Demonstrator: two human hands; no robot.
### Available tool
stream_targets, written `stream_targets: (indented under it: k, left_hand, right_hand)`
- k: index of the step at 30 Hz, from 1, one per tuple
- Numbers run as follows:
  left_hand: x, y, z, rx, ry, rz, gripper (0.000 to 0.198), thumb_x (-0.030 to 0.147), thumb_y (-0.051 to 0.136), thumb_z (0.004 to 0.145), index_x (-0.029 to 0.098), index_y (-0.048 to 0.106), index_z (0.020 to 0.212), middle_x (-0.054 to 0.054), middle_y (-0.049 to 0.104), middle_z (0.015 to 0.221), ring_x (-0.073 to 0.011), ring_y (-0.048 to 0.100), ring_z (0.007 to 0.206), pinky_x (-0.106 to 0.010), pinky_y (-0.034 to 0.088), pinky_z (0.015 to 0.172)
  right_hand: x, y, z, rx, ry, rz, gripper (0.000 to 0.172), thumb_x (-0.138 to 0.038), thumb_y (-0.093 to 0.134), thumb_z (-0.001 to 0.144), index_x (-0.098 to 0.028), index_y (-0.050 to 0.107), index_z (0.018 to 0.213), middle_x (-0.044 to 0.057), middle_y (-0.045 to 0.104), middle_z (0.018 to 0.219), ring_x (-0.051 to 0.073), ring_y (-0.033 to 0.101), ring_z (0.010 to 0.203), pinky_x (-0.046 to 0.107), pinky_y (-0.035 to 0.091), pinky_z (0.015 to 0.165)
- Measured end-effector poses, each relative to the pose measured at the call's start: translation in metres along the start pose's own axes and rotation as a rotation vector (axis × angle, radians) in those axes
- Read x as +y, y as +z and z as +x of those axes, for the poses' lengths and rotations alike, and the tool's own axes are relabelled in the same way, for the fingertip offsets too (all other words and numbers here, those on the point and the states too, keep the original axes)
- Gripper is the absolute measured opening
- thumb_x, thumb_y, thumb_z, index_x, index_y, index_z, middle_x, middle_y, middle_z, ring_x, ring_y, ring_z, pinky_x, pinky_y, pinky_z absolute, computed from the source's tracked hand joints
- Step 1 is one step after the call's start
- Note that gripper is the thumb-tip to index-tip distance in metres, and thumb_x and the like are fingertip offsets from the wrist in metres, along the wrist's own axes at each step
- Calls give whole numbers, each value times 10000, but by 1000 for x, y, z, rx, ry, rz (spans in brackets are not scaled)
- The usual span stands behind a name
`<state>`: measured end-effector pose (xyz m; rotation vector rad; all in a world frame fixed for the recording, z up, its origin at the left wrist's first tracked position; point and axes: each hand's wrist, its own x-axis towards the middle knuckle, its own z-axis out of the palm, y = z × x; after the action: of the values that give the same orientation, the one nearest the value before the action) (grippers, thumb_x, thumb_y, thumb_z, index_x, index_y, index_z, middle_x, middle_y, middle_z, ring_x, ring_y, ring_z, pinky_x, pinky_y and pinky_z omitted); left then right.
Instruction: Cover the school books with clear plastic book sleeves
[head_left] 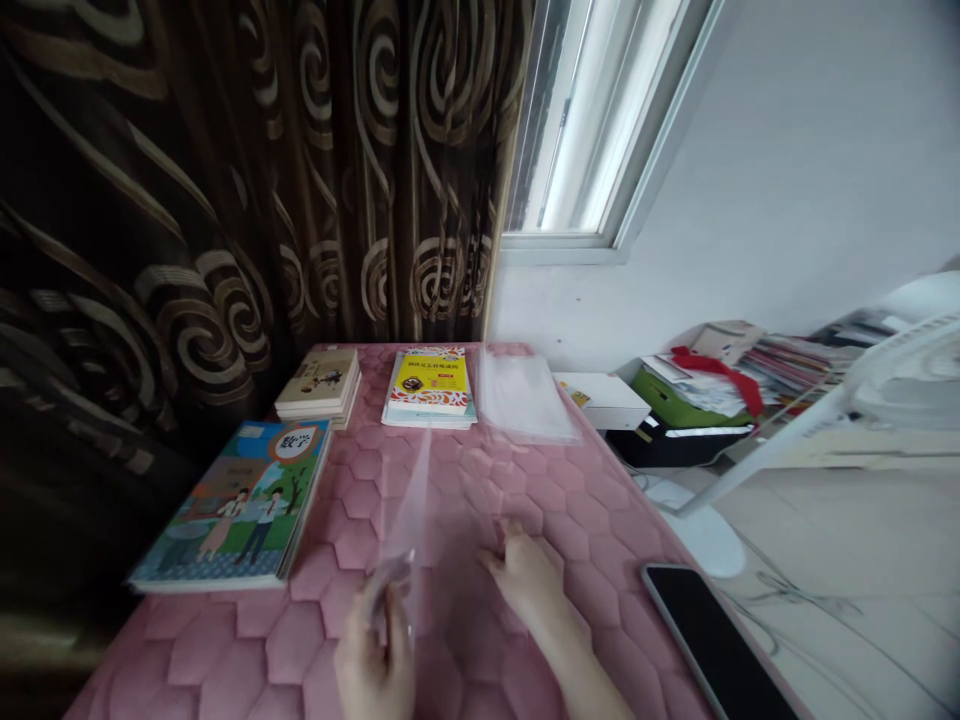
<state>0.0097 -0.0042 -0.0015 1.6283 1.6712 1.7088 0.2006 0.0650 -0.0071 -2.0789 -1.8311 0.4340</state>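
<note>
A clear plastic book cover, thin and see-through, is held up in front of me over the pink padded surface. My left hand is closed around its near left part, where the film bunches and shines. At its right side is my right hand, thumb and forefinger bent at the faint right edge of the film, apparently pinching it. Motion blurs both hands and the film a little. Beyond them lies a stack of clear plastic covers, beside a small pile of books topped by a yellow one.
On the left lie a blue-green textbook pile and a stack of tan books. A phone rests at the right edge of the pink surface. Past that edge stand a white fan and a green container of papers.
</note>
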Motion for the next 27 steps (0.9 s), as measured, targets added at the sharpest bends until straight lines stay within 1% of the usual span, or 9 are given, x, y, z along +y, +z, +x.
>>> stream_targets:
  k: [2,6,11,13,17,19,21,24,27]
  left_hand:
    - [6,-17,12,96,-18,14,214,336,525,905,193,634,1020,-95,740,962,-187,725,819,-287,602,731]
    - [7,-46,32,257,-89,136,280,444,605,813,185,649,909,-87,719,867,-212,707,778,-315,584,717]
    - [-16,-57,40,138,-377,411,483,469,655,729,156,567,1086,-58,668,713,-250,670,609,-319,526,514]
    - [-29,-55,36,91,-383,502,570,432,627,755,113,499,1211,-76,659,735,-256,655,588,-325,508,490]
    - [-40,-50,18,16,-84,753,563,339,506,851,56,427,1331,-203,627,986,-317,658,822,-425,541,649]
    - [-37,-45,10,-12,36,928,457,284,474,880,91,508,1293,-245,585,1118,-344,631,920,-499,529,733]
    - [-30,-35,5,-96,127,988,357,206,458,889,152,603,1210,-223,578,1200,-339,616,988,-530,517,797]
    - [-16,-9,8,-350,319,793,379,122,413,897,209,645,1183,-140,588,1293,-281,562,1182,-462,506,935]
    - [-5,18,19,-656,431,603,453,161,416,914,231,546,1341,-88,490,1457,-252,418,1363,-451,427,1074]
  right_hand:
    - [1,-6,1,-48,-15,41,163,-270,522,886,-187,654,935,87,736,862,216,697,821,260,449,679]
    - [31,-25,3,53,39,45,339,-311,336,954,-223,616,784,69,721,744,207,684,722,263,411,606]
    - [87,-34,5,162,95,-57,344,-347,353,913,-231,581,684,89,712,703,243,674,710,292,412,599]
    - [99,-29,3,142,90,-71,363,-352,333,920,-224,586,693,102,720,727,248,684,735,297,424,606]
    - [104,-18,-2,105,138,-128,400,-369,296,949,-201,624,796,117,721,720,261,694,702,311,427,577]
    - [103,-14,-3,102,150,-149,405,-380,296,959,-192,636,845,117,720,717,265,697,691,316,435,574]
    - [101,-13,-3,126,138,-143,399,-385,311,961,-185,653,912,121,732,761,262,702,709,318,456,592]
    - [100,-13,-4,202,97,-127,409,-390,347,956,-171,653,1116,132,746,838,264,709,761,327,495,641]
    - [98,-15,-6,211,72,-141,483,-398,350,961,-167,559,1330,139,750,885,277,713,781,348,519,665]
